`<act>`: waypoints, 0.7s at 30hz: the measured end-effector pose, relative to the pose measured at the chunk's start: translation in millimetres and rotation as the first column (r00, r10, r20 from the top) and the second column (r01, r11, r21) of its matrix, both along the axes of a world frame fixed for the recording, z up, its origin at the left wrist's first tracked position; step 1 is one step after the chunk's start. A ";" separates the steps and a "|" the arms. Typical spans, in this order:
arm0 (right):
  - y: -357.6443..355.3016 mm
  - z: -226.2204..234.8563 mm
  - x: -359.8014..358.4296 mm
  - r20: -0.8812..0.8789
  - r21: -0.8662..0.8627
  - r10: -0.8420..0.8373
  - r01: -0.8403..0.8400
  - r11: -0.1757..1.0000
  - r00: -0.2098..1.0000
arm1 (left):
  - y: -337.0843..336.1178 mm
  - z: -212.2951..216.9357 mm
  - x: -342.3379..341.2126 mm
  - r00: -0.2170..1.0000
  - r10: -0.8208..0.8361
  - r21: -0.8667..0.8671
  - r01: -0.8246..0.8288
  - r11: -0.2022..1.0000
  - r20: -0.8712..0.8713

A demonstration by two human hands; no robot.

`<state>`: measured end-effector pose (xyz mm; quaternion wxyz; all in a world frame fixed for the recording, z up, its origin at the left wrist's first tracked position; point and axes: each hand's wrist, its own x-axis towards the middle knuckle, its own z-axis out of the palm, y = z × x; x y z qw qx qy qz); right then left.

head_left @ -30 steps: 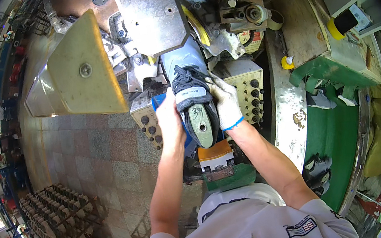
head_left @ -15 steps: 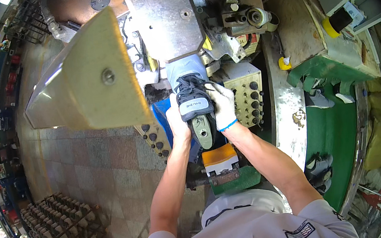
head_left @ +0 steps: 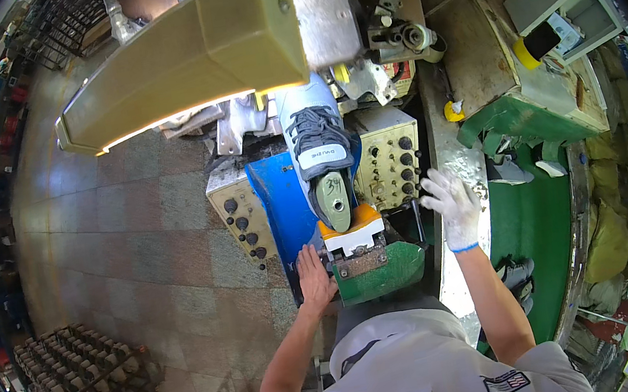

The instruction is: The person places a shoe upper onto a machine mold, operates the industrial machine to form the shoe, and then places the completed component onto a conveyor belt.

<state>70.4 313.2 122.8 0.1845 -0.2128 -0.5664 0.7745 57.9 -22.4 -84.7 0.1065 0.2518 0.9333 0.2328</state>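
A light grey shoe (head_left: 314, 128) with dark laces sits on a green last (head_left: 335, 201), its toe reaching under the machine's metal head (head_left: 325, 18). The last's heel end rests by an orange pad (head_left: 365, 218) on a bracket with a green guard (head_left: 383, 273). My left hand (head_left: 314, 278) lies against the left side of this bracket, fingers stretched out, gripping nothing visible. To the right, my right hand (head_left: 454, 207), in a white glove with a blue cuff, is raised with fingers apart and holds nothing. A black-handled lever (head_left: 419, 221) stands close to it.
Control boxes with black knobs flank the shoe, one on the left (head_left: 240, 214) and one on the right (head_left: 389, 160). A long lamp-like cover (head_left: 182, 54) juts across the upper left. A green bench (head_left: 530, 222) holding shoes runs along the right; a loaded rack (head_left: 86, 372) stands lower left.
Both hands have let go of the shoe. My left hand moved down to the bracket, my right hand out to the right. The shoe's heel end now rests by the orange pad.
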 end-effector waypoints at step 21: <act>-91.9 97.1 2.4 -0.467 -0.699 0.161 -0.474 0.535 0.870 | 21.5 333.5 17.3 0.207 -0.629 0.420 -0.883 0.211 0.750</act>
